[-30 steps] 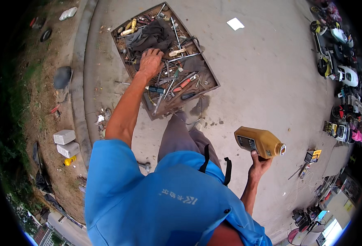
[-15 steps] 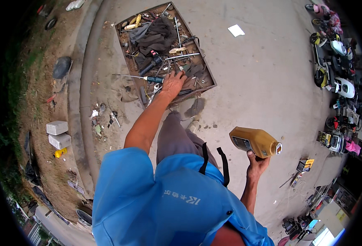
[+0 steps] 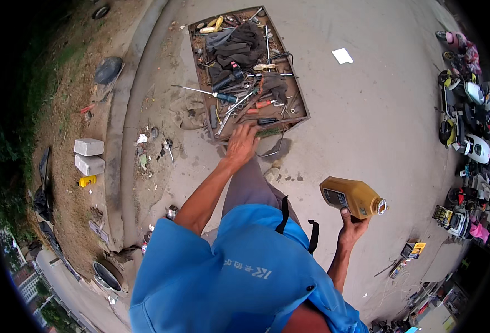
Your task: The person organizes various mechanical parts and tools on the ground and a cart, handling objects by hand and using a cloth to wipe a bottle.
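My left hand (image 3: 242, 145) is over the near edge of a rusty metal tool tray (image 3: 302, 95), its fingers loosely stretched and nothing visible in them. Closest to its fingertips are a wrench (image 3: 223, 128) and a dark-handled tool (image 3: 267, 121). A screwdriver with a blue-green handle (image 3: 226, 97) sticks out over the tray's left side. Dark rags (image 3: 245, 45) and several other hand tools lie in the tray. On the right, my right hand (image 3: 355, 227) grips a golden plastic oil bottle (image 3: 351, 194) from beneath. The bottle lies tilted nearly sideways, its pale-rimmed neck pointing right.
Parked scooters (image 3: 475, 144) line the right side. A white sheet (image 3: 342, 55) lies on the concrete beyond the tray. Left, past a curb (image 3: 115, 144), are two pale blocks (image 3: 89, 155) and a yellow bottle (image 3: 87, 181). A small box (image 3: 413, 248) stands at lower right.
My left hand has drawn back from among the tools to the tray's near edge. The right hand still holds the oil bottle in much the same pose. The whole view has shifted slightly.
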`<state>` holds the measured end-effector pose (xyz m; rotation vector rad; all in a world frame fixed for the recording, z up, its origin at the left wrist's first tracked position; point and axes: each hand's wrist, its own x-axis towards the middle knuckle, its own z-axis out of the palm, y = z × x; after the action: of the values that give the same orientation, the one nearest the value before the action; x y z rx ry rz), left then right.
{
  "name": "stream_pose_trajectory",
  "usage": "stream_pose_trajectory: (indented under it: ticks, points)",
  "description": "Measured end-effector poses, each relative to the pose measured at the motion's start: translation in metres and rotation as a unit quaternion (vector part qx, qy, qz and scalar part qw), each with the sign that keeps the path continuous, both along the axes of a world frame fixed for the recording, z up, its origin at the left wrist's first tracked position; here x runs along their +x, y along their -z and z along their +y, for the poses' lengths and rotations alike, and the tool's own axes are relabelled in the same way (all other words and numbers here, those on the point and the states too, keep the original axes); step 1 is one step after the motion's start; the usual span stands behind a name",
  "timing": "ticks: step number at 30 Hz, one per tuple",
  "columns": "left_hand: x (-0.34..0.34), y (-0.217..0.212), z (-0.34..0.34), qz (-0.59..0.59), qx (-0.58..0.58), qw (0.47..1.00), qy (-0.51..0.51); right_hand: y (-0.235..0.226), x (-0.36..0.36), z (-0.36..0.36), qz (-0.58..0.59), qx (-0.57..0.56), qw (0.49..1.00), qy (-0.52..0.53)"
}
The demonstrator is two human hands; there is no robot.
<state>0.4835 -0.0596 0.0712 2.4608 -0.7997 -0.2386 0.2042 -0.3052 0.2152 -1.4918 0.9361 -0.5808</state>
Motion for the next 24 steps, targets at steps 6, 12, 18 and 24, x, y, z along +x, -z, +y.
stream_pose_trajectory:
  ticks: [6,12,18,24]
  points:
    - [-0.049,0.025,-0.015,0.088,0.039,0.995,0.036,0.0,0.015,-0.005,-0.017,-0.01,0.996,-0.085]
    - [-0.058,0.031,-0.021,0.102,0.027,0.994,0.037,0.0,0.038,-0.007,0.004,-0.008,0.988,-0.155]
    - [-0.063,0.04,-0.03,0.031,0.033,0.999,0.017,0.002,0.061,-0.01,-0.003,0.006,0.987,-0.163]
    - [-0.055,0.049,-0.029,-0.028,0.041,0.998,-0.025,0.012,0.041,-0.008,-0.022,0.008,0.986,-0.164]
